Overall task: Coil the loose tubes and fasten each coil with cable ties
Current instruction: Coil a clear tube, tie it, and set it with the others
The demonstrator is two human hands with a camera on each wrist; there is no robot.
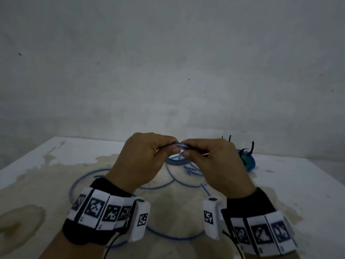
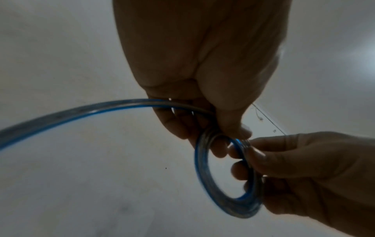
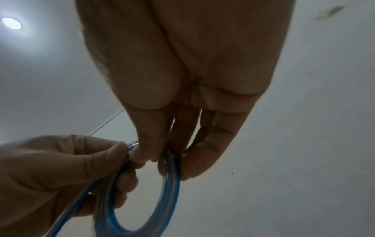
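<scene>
Both hands hold a small coil (image 1: 177, 161) of clear tube with a blue stripe above the table. My left hand (image 1: 147, 156) pinches the coil's top from the left; my right hand (image 1: 209, 157) pinches it from the right, thumbs almost touching. The left wrist view shows the coil (image 2: 205, 181) as a ring with a loose length of tube (image 2: 81, 110) trailing off left. In the right wrist view the coil (image 3: 172, 184) hangs below my right fingers (image 3: 205, 149). The rest of the tube (image 1: 173, 238) lies in wide loops on the table.
A finished blue and green coil (image 1: 249, 161) with black cable ties (image 1: 252, 146) sticking up lies at the back right. The white table (image 1: 56, 156) has brown stains and meets a grey wall behind.
</scene>
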